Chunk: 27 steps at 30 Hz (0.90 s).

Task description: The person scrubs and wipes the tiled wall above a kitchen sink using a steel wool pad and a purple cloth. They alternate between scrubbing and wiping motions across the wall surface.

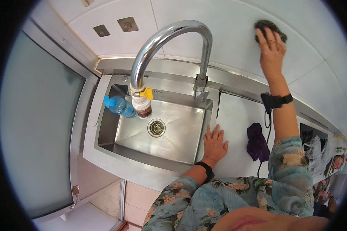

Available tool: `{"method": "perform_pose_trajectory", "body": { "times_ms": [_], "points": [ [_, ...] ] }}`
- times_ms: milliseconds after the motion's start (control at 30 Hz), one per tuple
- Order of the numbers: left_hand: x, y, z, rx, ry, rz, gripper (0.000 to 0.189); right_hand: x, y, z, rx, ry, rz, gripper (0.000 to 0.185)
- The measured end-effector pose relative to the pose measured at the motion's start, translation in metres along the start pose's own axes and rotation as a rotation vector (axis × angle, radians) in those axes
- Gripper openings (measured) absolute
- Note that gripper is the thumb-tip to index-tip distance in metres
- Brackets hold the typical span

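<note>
My right hand [271, 55] reaches up the white tiled wall [234, 46] and presses a dark scouring pad [267, 24] against it. The pad sticks out beyond my fingertips. My left hand [214, 144] rests palm down, fingers spread, where the right rim of the stainless steel sink [173, 144] meets the white countertop [234, 115]. Nothing is in that hand. A crumpled dark purple cloth [257, 141] lies on the countertop to the right of my left hand.
A tall chrome faucet [173, 29] arches over the sink, with a yellow-handled filter [143, 105] at its spout. Inside the sink's left side is a blue-capped bottle [121, 106]. A frosted glass door [43, 124] stands at left. A black cable [269, 127] hangs from my right wrist strap.
</note>
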<state>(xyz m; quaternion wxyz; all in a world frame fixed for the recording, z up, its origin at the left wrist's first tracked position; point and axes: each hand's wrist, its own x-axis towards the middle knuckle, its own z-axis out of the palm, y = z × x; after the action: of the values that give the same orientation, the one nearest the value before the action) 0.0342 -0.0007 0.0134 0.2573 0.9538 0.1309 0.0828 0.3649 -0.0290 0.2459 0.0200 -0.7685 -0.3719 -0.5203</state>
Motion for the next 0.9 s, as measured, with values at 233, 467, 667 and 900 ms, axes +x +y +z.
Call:
{"method": "perform_pose_trajectory", "body": {
  "times_ms": [233,467,667,900],
  "points": [
    [0.001,-0.002,0.0,-0.047,-0.006,0.016,0.056,-0.006,-0.103,0.057,0.223,-0.393,-0.426,0.061],
    [0.002,-0.002,0.004,0.006,0.007,0.037,0.055,-0.043,-0.139,0.082,0.376,-0.531,-0.478,0.049],
    [0.003,0.0,0.006,0.026,0.006,0.021,0.058,-0.121,-0.045,0.052,0.307,-0.473,-0.309,0.041],
    [0.006,0.001,0.003,0.047,-0.034,0.007,0.056,-0.192,0.056,0.006,0.285,-0.347,0.31,0.048]
  ]
}}
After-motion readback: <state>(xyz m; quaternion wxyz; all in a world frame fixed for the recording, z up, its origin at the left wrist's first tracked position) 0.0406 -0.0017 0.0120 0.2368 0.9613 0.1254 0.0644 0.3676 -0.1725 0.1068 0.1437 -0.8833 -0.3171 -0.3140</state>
